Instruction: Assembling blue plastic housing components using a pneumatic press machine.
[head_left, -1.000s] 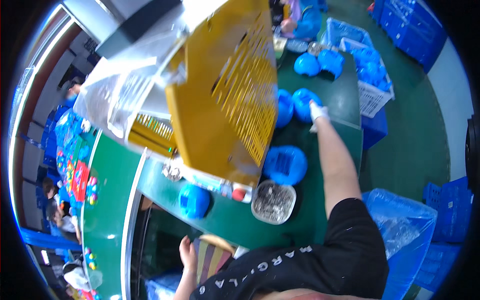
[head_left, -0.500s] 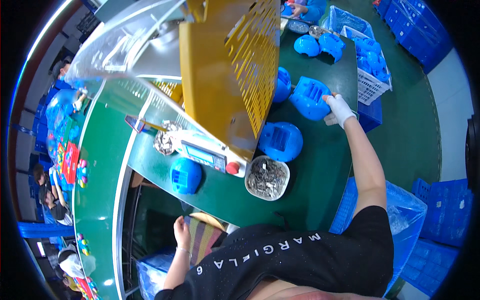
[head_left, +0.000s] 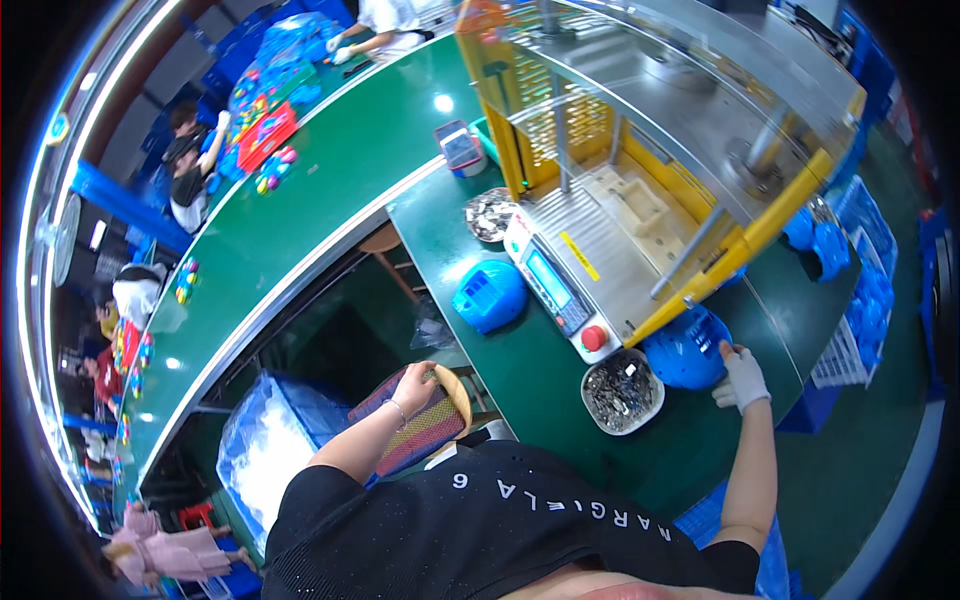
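Note:
My right hand [head_left: 743, 379], in a white glove with bare fingertips, closes on the right edge of a blue plastic shell [head_left: 684, 350] with slots. The shell is on the green worktable, and part of it is behind the machine's yellow guard. Beside it stands a white bowl [head_left: 622, 392] of small metal parts. My left hand [head_left: 413, 386] is bare and hangs off the table's near left edge, above a striped woven seat [head_left: 425, 427]. Its fingers are loosely bent, with nothing visible in them. Another blue shell [head_left: 490, 296] lies left of the machine's control panel.
A machine [head_left: 640, 200] with a clear cover, yellow guards and a red button [head_left: 594, 338] occupies the table. Another bowl of parts [head_left: 491, 214] sits behind the left shell. More shells fill a white crate [head_left: 842, 358] at right. A green conveyor [head_left: 330, 190] curves past; people work beyond it.
My view has turned left. The right hand has come nearer the bowl from farther back with the shell. The left hand stays low beside the table, its fingers slightly more bent.

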